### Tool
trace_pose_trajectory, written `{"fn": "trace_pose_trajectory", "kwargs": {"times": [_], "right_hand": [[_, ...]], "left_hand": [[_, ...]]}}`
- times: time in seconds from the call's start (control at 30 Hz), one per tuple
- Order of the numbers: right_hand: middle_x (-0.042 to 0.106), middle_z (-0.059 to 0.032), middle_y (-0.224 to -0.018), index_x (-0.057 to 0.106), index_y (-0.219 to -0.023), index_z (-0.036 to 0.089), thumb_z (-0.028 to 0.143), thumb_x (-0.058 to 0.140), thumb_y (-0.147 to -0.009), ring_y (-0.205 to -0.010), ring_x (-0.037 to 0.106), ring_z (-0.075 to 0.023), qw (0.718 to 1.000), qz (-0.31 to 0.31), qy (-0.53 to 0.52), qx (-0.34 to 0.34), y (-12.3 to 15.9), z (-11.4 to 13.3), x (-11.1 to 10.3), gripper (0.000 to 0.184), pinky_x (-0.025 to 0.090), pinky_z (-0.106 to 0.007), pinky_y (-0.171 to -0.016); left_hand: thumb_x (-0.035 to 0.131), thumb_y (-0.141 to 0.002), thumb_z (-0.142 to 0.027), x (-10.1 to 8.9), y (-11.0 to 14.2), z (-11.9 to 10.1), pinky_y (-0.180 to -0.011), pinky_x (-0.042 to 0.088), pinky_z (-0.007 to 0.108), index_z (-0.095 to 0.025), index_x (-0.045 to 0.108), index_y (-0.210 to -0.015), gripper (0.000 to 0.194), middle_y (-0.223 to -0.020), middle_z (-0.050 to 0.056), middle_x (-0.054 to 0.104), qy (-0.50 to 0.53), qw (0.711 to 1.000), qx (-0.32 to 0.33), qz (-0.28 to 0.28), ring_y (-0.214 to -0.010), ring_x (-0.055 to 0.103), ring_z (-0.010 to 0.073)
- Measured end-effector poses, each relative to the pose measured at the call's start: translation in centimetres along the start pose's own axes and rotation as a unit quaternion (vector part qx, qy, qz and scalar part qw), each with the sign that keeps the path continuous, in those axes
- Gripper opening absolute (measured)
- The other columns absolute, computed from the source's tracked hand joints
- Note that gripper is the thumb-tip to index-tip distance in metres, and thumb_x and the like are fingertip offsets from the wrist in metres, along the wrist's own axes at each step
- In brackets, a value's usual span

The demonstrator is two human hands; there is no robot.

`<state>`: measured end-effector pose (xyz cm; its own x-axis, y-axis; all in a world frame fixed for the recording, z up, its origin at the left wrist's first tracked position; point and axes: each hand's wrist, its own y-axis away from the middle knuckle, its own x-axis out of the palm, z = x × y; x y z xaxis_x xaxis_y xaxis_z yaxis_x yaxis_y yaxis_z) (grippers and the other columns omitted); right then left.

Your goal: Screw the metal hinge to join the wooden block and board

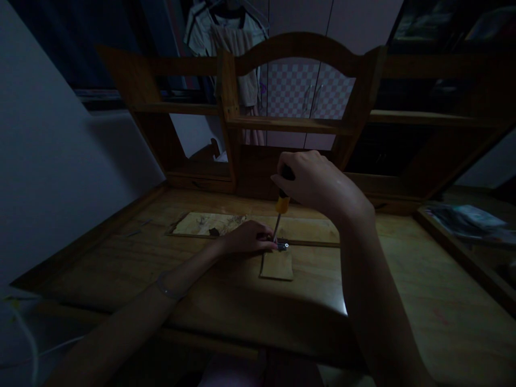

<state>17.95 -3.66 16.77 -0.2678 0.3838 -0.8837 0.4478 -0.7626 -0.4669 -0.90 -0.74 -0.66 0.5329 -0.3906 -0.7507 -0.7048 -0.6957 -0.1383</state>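
The small, silvery metal fitting [283, 246] sits at the far edge of the square, pale wooden piece [278, 266]; your left hand [248, 237] curls against it, seemingly for steadiness, grip unclear. Your right hand [310, 177] clasps the yellow-and-black screwdriver [282, 203] near-upright, likely for downward pressure.

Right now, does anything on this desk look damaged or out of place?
Yes: beyond the left hand, the wooden strip has dark blotches and a ragged-looking left end, unlike its plainer right part. It is too dim to tell staining from damage.
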Motion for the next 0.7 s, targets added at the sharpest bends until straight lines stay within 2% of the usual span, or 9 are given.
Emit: {"fn": "trace_pose_trajectory", "kwargs": {"times": [0.13,0.23,0.47,0.7], "right_hand": [[0.068,-0.0110,-0.091,0.066,-0.094,0.018,0.035,0.052,-0.090,-0.081,0.062,-0.0239,1.000,0.007,0.002,0.012,0.00,-0.14,-0.08,0.022,0.043,-0.036,-0.071],[0.068,-0.0117,-0.093,0.065,-0.095,0.018,0.032,0.053,-0.088,-0.083,0.062,-0.0244,1.000,0.015,0.001,0.015,0.06,-0.18,-0.20,0.020,0.043,-0.037,-0.072],[0.066,-0.0103,-0.099,0.062,-0.102,0.018,0.028,0.053,-0.085,-0.091,0.061,-0.0259,1.000,0.019,-0.022,-0.003,0.27,0.13,-0.25,0.021,0.043,-0.037,-0.078],[0.065,-0.0082,-0.091,0.060,-0.101,0.019,0.032,0.052,-0.091,-0.085,0.059,-0.0232,0.998,-0.001,-0.053,-0.033,-0.10,0.54,0.07,0.018,0.040,-0.036,-0.078]], "left_hand": [[0.069,-0.086,-0.039,0.14,-0.14,-0.40,-0.074,0.037,0.026,-0.018,0.075,-0.092,0.022,-0.084,0.005,0.067,-0.012,0.999,0.052,-0.004,-0.081,0.056,0.0159],[0.069,-0.087,-0.037,0.17,-0.16,-0.40,-0.076,0.038,0.026,-0.018,0.074,-0.093,0.021,-0.085,0.005,0.066,-0.017,0.997,0.069,-0.008,-0.083,0.057,0.0161],[0.068,-0.087,-0.036,0.08,-0.18,0.14,-0.075,0.039,0.026,-0.017,0.073,-0.091,0.020,-0.083,0.004,0.065,-0.018,0.997,0.075,-0.005,-0.081,0.057,0.0156],[0.069,-0.086,-0.038,-0.30,0.04,-0.01,-0.070,0.039,0.026,-0.019,0.074,-0.089,0.020,-0.082,0.004,0.065,-0.011,0.998,0.055,0.002,-0.078,0.057,0.0160]]}}
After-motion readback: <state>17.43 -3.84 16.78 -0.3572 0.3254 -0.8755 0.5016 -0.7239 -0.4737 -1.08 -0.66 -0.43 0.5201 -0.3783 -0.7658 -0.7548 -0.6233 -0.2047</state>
